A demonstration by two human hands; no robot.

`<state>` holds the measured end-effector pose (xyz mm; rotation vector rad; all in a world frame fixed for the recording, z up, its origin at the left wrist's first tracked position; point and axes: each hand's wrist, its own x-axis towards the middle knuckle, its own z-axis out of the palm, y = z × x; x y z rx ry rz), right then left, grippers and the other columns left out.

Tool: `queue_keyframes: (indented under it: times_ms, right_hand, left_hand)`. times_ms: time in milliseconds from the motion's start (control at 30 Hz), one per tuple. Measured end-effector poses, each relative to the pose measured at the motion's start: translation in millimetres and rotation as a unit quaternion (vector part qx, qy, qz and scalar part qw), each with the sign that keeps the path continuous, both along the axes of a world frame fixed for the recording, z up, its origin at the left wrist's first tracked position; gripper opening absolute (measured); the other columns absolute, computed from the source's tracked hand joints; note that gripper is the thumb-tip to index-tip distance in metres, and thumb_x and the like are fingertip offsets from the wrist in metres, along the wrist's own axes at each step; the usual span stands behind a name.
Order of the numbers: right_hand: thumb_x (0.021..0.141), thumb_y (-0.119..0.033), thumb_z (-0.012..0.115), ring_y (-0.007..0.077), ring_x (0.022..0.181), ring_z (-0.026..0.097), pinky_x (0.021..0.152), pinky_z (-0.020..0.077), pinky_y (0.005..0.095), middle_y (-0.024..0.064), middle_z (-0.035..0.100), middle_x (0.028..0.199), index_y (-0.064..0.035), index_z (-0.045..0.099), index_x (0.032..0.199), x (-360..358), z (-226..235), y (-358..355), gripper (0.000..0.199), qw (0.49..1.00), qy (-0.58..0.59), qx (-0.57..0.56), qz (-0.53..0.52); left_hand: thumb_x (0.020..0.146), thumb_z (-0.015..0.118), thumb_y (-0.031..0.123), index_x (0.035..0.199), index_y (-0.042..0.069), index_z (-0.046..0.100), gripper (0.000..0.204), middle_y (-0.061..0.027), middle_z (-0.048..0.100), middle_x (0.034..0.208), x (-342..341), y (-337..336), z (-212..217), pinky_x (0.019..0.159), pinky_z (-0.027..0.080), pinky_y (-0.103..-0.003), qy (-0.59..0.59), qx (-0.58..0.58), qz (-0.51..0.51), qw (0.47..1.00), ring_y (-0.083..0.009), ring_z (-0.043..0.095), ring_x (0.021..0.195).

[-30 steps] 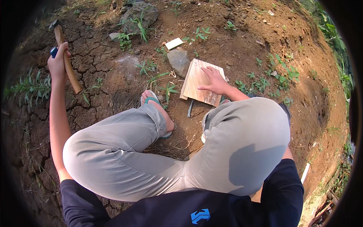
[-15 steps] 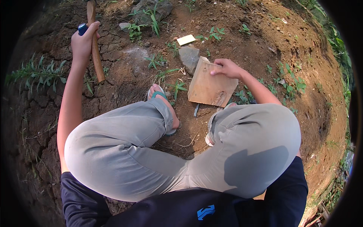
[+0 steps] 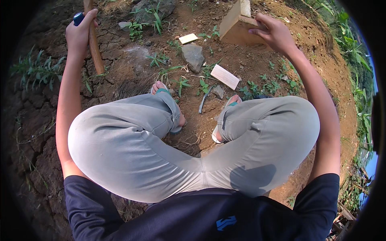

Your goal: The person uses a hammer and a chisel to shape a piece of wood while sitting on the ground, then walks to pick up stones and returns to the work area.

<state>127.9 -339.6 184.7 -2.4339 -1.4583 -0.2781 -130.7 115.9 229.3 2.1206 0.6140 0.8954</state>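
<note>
At the far left, my left hand (image 3: 79,35) is closed round the wooden handle (image 3: 95,50) of a tool whose head is cut off by the upper edge. A dark blue cylinder (image 3: 78,18) with a pale end sticks out beside that thumb; most of it is hidden. My right hand (image 3: 277,34) pinches the near edge of a wooden board (image 3: 237,33), held tilted at the far right. A paler wooden piece (image 3: 244,8) stands at the board's far end; whether the two are joined, I cannot tell. Nearer lies a small pale wood strip (image 3: 225,76).
A grey stone (image 3: 193,56) and a small yellowish block (image 3: 188,38) lie mid-ground. Between my sandalled feet are a thin grey strip (image 3: 204,100) and a smaller stone (image 3: 218,92). A large rock (image 3: 155,11) sits farther off. Weeds grow from the cracked soil (image 3: 36,116).
My right hand has lifted the board away from my feet, far and to the right, uncovering the pale wood strip and small stone. My left hand keeps its grip, slightly higher in view.
</note>
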Motion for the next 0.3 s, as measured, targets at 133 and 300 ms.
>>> queue_keyframes:
  times_ms: [133, 300]
  right_hand:
    - [0.082, -0.037, 0.072, 0.0341, 0.075, 0.058, 0.065, 0.0447, 0.0422, 0.0125, 0.059, 0.081, -0.0080, 0.055, 0.095, -13, -58, -33, 0.036, 0.994, 0.035, -0.017, -0.099]
    - [0.077, -0.041, 0.075, 0.0316, 0.084, 0.064, 0.069, 0.0492, 0.0447, 0.0113, 0.062, 0.082, -0.0105, 0.054, 0.090, -31, -118, -47, 0.040, 0.993, 0.070, -0.038, -0.089]
  left_hand:
    - [0.082, 0.072, 0.041, 0.068, 0.008, 0.065, 0.036, 0.0035, 0.057, 0.065, -23, 5, 9, 0.061, 0.038, -0.026, 0.021, -0.002, 0.041, 0.999, -0.0073, 0.051, 0.061]
    - [0.081, 0.072, 0.044, 0.072, 0.009, 0.068, 0.036, 0.0010, 0.060, 0.066, -56, 45, 26, 0.064, 0.041, -0.027, 0.052, 0.051, 0.089, 0.993, -0.0094, 0.054, 0.063]
